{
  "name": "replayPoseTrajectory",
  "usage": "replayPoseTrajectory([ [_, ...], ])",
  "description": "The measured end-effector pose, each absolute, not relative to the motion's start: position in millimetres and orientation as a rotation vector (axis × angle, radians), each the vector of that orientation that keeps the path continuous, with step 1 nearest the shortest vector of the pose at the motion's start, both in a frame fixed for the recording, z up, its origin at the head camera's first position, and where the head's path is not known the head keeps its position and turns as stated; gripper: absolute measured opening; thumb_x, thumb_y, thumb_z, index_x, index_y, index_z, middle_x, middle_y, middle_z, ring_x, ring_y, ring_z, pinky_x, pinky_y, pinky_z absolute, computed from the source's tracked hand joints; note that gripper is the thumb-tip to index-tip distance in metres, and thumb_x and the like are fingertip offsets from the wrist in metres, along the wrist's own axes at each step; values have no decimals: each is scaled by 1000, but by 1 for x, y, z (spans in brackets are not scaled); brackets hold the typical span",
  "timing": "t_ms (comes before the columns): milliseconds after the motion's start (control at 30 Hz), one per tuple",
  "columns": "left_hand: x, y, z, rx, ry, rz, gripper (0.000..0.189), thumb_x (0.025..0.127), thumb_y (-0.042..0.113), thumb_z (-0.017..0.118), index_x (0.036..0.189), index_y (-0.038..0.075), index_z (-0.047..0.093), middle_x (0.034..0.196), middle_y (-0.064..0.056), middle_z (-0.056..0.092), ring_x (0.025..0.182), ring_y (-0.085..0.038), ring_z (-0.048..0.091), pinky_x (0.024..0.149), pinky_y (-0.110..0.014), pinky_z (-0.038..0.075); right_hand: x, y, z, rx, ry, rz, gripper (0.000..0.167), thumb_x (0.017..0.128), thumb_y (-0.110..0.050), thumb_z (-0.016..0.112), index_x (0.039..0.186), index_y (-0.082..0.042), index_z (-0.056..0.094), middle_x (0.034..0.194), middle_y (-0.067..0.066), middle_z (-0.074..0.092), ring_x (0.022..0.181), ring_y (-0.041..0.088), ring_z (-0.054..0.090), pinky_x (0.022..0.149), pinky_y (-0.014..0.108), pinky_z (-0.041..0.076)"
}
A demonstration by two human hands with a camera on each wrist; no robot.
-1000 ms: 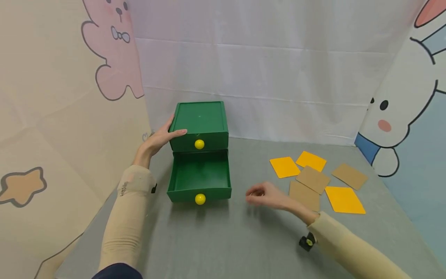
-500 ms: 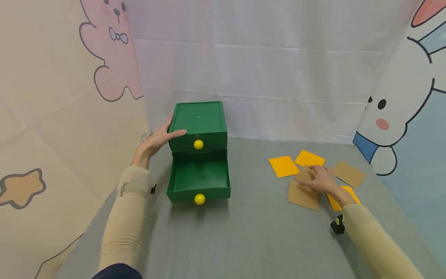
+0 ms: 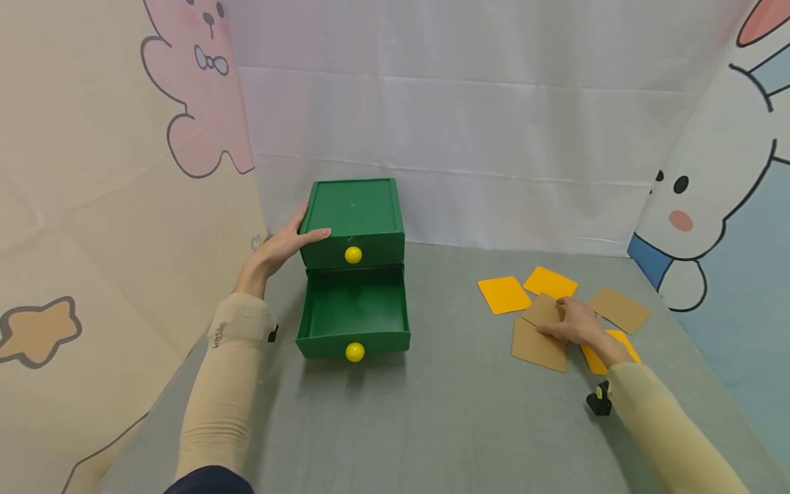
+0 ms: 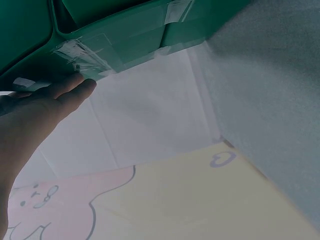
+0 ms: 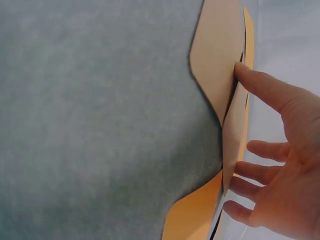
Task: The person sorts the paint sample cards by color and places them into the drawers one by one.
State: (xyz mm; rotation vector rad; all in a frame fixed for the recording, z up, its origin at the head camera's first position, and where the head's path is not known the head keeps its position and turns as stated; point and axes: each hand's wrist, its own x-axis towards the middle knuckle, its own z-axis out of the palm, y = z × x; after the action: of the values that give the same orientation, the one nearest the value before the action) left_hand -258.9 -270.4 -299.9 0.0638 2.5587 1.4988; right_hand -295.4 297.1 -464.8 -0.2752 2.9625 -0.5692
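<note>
My left hand (image 3: 279, 248) rests against the left side of a green two-drawer box (image 3: 354, 206), its thumb lying over the top near the front edge. In the left wrist view its fingers lie along the taped green side. The lower drawer (image 3: 327, 347) is pulled out and its floor shows bare; the upper one is closed. On the right, my right hand (image 3: 579, 322) pinches a brown square card (image 3: 542, 309) across its edges, thumb on the near side and fingertips on the far side. This card overlaps another brown card (image 3: 539, 345) lying below it.
Two orange cards, one at left (image 3: 504, 295) and one behind (image 3: 551, 281), lie beyond the right hand. A third orange card (image 3: 594, 359) is partly under the wrist, and a brown card (image 3: 620, 310) lies farther right. Printed cloth walls (image 3: 463, 158) border the grey table (image 3: 432, 425).
My right hand has moved right from beside the drawer to the cards, and its thumb and fingers have come to the brown card's edges. My left hand stays on the box.
</note>
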Motion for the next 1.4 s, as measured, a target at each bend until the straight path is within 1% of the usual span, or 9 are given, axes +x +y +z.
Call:
replayPoseTrajectory([
  [267, -260, -271, -300, 84, 2565, 1504, 98, 93, 44, 58, 153, 29, -17, 163, 1, -15, 151, -26, -10, 119, -62, 4, -294, 293, -460, -261, 2985, -549, 95, 78, -54, 72, 136, 14, 40, 134, 39, 44, 114, 55, 44, 88, 71, 29],
  [400, -259, -270, -300, 85, 2562, 1501, 98, 93, 44, 58, 153, 29, -17, 163, 1, -15, 151, -26, -10, 119, -61, 5, -293, 288, -456, -286, 2997, -550, 96, 77, -56, 72, 137, 13, 40, 135, 37, 45, 114, 55, 45, 85, 66, 31],
  [567, -259, -270, -302, 76, 2563, 1496, 98, 92, 45, 58, 153, 29, -17, 163, 1, -15, 151, -26, -10, 119, -62, 5, -292, 279, -450, -320, 3029, -557, 93, 78, -52, 73, 137, 12, 41, 136, 34, 46, 116, 56, 44, 83, 62, 32],
  [700, -259, -271, -303, 79, 2561, 1501, 98, 92, 45, 58, 153, 30, -17, 163, 1, -15, 151, -26, -10, 119, -62, 4, -289, 271, -443, -340, 3034, -581, 93, 77, -53, 73, 138, 10, 42, 139, 34, 44, 120, 54, 42, 88, 68, 32],
  [833, -259, -272, -303, 85, 2563, 1507, 98, 92, 45, 58, 153, 30, -17, 163, 1, -14, 151, -27, -10, 119, -62, 4, -287, 258, -431, -413, 3030, -624, 91, 78, -50, 74, 138, 9, 42, 138, 33, 46, 118, 50, 47, 93, 66, 38],
  [933, -260, -272, -303, 90, 2563, 1511, 98, 92, 45, 59, 153, 31, -17, 163, 1, -14, 151, -27, -9, 119, -62, 4, -284, 246, -423, -503, 3028, -655, 87, 78, -47, 75, 136, 10, 44, 133, 32, 50, 112, 46, 52, 86, 58, 46],
  [1033, -260, -271, -303, 95, 2558, 1511, 98, 92, 44, 58, 153, 30, -17, 163, 1, -14, 151, -27, -9, 119, -61, 4, -281, 233, -416, -580, 3021, -683, 85, 78, -45, 76, 136, 9, 45, 131, 31, 53, 110, 44, 54, 83, 56, 45],
  [1233, -260, -272, -302, 95, 2560, 1525, 97, 93, 43, 58, 154, 29, -16, 163, 1, -14, 152, -26, -9, 120, -60, 4, -277, 204, -403, -703, 3009, -726, 82, 78, -42, 78, 137, 6, 46, 136, 28, 51, 121, 46, 48, 96, 63, 37],
  [1400, -261, -272, -302, 87, 2558, 1519, 98, 92, 43, 59, 154, 29, -16, 163, 2, -14, 151, -26, -10, 120, -61, 4, -273, 182, -392, -805, 2995, -726, 81, 77, -39, 79, 137, 6, 47, 136, 26, 53, 122, 44, 49, 99, 60, 39],
])
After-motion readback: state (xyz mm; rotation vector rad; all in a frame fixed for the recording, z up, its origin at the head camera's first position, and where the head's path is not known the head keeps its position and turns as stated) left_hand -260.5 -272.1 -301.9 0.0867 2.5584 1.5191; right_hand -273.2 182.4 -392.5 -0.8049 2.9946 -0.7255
